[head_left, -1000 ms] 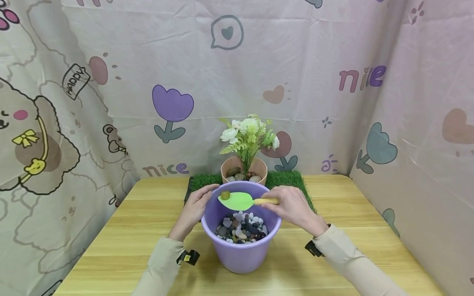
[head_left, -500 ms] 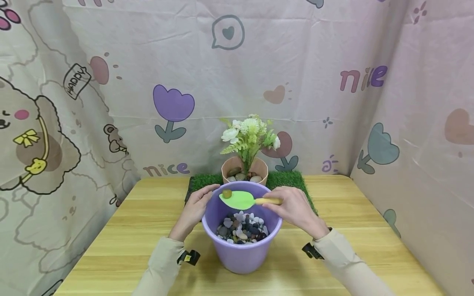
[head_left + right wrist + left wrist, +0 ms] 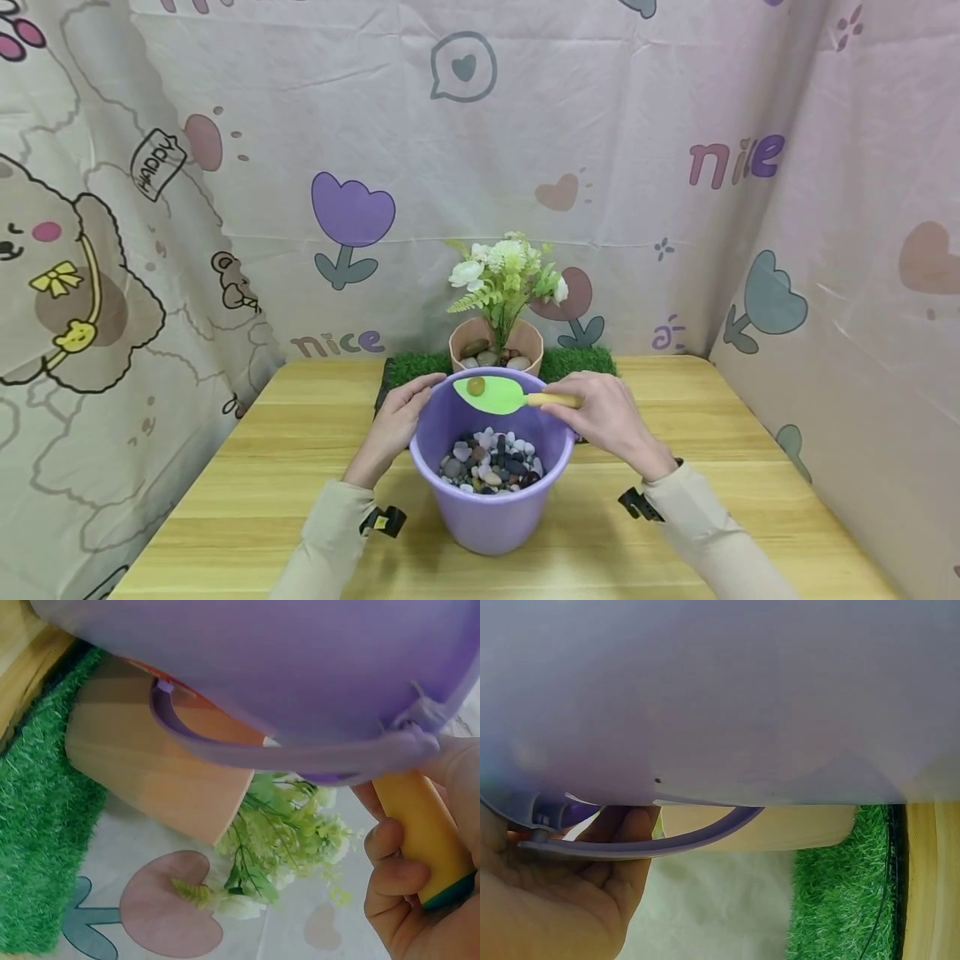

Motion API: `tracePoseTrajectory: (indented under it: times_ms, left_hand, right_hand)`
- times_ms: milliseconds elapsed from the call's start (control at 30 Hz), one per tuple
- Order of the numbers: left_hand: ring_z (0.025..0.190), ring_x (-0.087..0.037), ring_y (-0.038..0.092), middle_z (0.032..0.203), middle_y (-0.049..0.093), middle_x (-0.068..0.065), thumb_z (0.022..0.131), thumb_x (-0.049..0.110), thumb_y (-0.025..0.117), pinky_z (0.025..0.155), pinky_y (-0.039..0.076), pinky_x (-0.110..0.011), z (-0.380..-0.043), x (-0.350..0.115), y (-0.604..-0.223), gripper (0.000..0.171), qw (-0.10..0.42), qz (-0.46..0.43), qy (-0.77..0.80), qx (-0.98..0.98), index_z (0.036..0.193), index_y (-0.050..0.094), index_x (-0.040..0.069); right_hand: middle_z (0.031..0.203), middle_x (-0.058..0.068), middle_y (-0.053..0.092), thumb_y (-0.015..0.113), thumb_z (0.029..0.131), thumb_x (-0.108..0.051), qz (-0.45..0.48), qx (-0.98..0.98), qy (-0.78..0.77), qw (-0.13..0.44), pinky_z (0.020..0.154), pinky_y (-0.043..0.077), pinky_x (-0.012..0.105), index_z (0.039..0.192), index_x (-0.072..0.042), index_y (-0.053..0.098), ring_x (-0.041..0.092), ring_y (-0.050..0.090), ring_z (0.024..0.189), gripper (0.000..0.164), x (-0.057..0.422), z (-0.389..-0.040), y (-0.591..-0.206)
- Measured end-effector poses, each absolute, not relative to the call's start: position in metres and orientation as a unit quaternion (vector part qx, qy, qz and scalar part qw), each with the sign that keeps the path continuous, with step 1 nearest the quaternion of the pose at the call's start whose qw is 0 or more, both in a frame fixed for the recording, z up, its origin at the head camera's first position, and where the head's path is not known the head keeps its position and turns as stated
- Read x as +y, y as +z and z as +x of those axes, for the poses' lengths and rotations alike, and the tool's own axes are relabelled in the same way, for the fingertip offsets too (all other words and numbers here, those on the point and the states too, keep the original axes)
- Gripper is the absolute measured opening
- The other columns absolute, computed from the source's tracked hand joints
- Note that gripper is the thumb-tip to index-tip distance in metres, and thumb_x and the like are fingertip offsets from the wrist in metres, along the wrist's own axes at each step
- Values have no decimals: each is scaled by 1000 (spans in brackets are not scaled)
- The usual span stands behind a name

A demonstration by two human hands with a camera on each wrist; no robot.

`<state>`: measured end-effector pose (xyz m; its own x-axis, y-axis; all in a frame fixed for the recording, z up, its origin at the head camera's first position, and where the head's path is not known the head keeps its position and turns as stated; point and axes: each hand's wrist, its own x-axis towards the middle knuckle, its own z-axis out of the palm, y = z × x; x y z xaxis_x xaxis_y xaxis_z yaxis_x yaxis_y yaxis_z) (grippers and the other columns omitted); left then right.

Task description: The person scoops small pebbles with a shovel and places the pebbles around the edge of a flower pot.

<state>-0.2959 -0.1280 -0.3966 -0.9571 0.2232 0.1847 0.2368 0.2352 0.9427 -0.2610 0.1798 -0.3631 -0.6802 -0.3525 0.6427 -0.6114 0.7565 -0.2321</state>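
Observation:
A purple bucket (image 3: 491, 521) with mixed pebbles (image 3: 491, 462) in its bottom stands on the table. My left hand (image 3: 390, 425) grips its left rim; in the left wrist view the fingers curl beside the bucket's bail handle (image 3: 675, 846). With my right hand (image 3: 603, 417) I hold a small garden trowel (image 3: 502, 400) by its yellow handle, seen up close in the right wrist view as a yellow grip (image 3: 424, 840) inside curled fingers. The green blade lies over the far part of the bucket's mouth, pointing left. One amber round stone (image 3: 476, 386) rests near its tip.
Right behind the bucket stands a peach flowerpot (image 3: 531, 343) with stones and white-green flowers (image 3: 508, 267), on an artificial grass mat (image 3: 585, 362). The wooden table (image 3: 300, 450) ends at a printed cloth backdrop (image 3: 465, 142), which also hangs along both sides.
My right hand has moved the trowel slightly away from me and to the right, with the stone still on the blade, now farther in from its tip. My left hand stays on the rim.

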Motion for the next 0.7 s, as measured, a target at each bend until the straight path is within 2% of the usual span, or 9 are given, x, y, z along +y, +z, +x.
tracePoseTrajectory:
  times_ms: [200, 467, 700]
  left_hand:
    - [122, -32, 59, 137, 58, -14, 106, 16, 38, 102, 47, -47, -296, -127, -396, 38, 9, -147, -597, -789, 139, 55, 7]
    - [120, -32, 60, 135, 59, -15, 106, 15, 37, 99, 49, -46, -296, -127, -396, 38, 11, -147, -599, -787, 139, 55, 7]
    - [117, -32, 62, 134, 60, -16, 106, 16, 38, 97, 51, -44, -296, -127, -397, 38, 6, -143, -604, -784, 139, 54, 7]
  right_hand:
    - [84, -1, 75, 83, 77, -30, 267, -896, 201, 292, 56, 45, 20, 96, -17, 79, 4, 58, 62, 23, 186, -264, -352]
    - [85, 0, 76, 83, 78, -31, 249, -901, 181, 306, 54, 45, 23, 96, -15, 79, 8, 60, 62, 24, 193, -273, -338]
    - [83, -1, 75, 80, 80, -34, 208, -927, 159, 268, 48, 40, 24, 99, -18, 79, 6, 52, 56, 25, 191, -285, -331]
